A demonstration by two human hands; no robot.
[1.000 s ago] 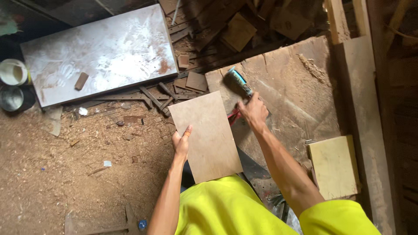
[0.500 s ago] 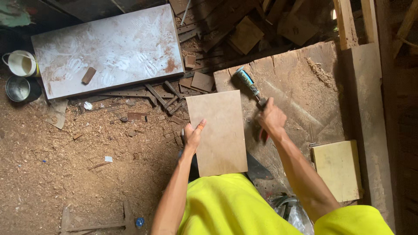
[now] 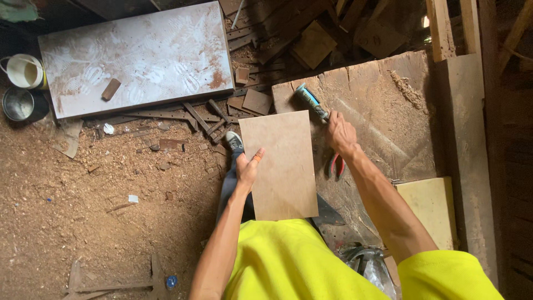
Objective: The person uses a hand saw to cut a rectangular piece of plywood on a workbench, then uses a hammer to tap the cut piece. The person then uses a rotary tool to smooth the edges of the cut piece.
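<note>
My left hand (image 3: 247, 167) grips the left edge of a rectangular brown board (image 3: 280, 164), holding it flat in front of me over my leg and shoe. To the right, my right hand (image 3: 340, 133) is closed on a tube with a blue-and-white body (image 3: 310, 101). The tube points up and left over a large worn plywood sheet (image 3: 388, 116). Red-handled pliers (image 3: 336, 165) lie on that sheet just below my right wrist.
A big pale dusty panel (image 3: 139, 58) lies on the sawdust floor at upper left, a small wood block (image 3: 111, 89) on it. A white cup (image 3: 25, 71) and a dark tin (image 3: 18, 104) stand at far left. Scrap wood (image 3: 311, 39) piles behind; a yellowish block (image 3: 433, 208) sits right.
The view has shifted slightly. My right hand has moved right and up along the board's edge with the tube, leaving the red pliers visible on the plywood. My left hand keeps its hold.
</note>
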